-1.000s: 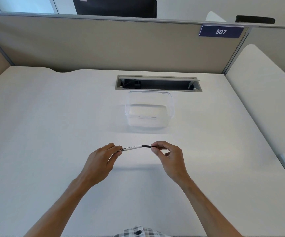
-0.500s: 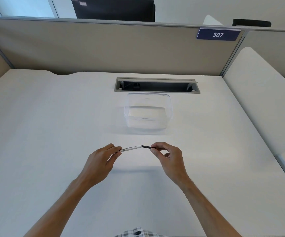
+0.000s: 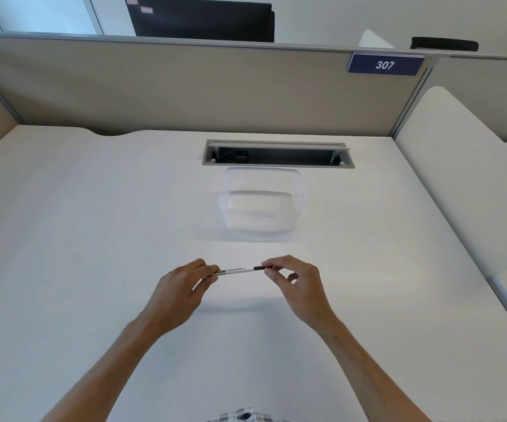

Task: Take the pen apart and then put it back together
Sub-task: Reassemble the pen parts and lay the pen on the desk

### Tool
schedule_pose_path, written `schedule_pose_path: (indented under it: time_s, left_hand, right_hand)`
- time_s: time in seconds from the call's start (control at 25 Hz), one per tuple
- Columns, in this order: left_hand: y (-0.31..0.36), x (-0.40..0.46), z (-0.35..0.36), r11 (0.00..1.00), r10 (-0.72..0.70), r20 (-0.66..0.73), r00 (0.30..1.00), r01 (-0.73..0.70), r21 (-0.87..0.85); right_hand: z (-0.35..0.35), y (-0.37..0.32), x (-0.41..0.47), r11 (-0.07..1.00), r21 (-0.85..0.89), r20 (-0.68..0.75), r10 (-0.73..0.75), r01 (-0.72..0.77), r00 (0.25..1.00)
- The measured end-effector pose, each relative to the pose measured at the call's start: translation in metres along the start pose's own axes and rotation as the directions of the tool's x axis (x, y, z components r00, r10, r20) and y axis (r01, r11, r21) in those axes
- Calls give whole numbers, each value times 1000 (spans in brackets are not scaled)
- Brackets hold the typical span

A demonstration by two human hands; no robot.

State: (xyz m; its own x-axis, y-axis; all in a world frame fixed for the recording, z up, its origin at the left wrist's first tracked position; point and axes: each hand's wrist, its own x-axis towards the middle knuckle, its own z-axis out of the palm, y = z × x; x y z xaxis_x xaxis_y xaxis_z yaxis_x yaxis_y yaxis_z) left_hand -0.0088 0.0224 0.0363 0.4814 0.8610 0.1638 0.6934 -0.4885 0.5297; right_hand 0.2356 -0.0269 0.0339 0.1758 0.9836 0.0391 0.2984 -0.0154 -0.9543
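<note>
A slim white whiteboard pen [image 3: 236,270] with printed lettering and a black right end is held level above the white desk [image 3: 94,239], in the lower middle of the head view. My left hand [image 3: 180,292] pinches its left end between thumb and fingers. My right hand [image 3: 296,287] pinches the black end with thumb and forefinger. The pen's two tips are hidden inside my fingers. The pen looks to be in one piece.
A clear plastic container [image 3: 263,202] stands beyond the pen, with nothing visible in it. Behind it is a recessed cable slot [image 3: 278,154] in the desk. Beige partition walls [image 3: 185,89] close the back, with a "307" sign [image 3: 384,64]. A neighbouring desk [image 3: 465,178] lies to the right.
Both hands and the pen keep the same hold and place. Only the head camera has tilted slightly, shifting the scene downward in the picture.
</note>
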Motion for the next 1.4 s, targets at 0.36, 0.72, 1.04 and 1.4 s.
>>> schedule_pose_path:
  time_s: [0.36,0.72,1.04,1.4]
  left_hand:
    - [1,0,-2,1000,14,5,1000,-14,-18]
    - [5,0,-3,999,43,-21,999,-42,16]
    - [10,2,-6,995,86,-35,996,-83,60]
    - [13,3,-7,992,108,-19,994,-107,62]
  right_hand:
    - [7,-2,-1,988,124,16,87,-88,996]
    - [8,-3,-1,980,158,25,117,-119,993]
    - [8,-5,-3,994,57,28,88,-90,996]
    - [12,-5,-6,994,4,2,106,-106,994]
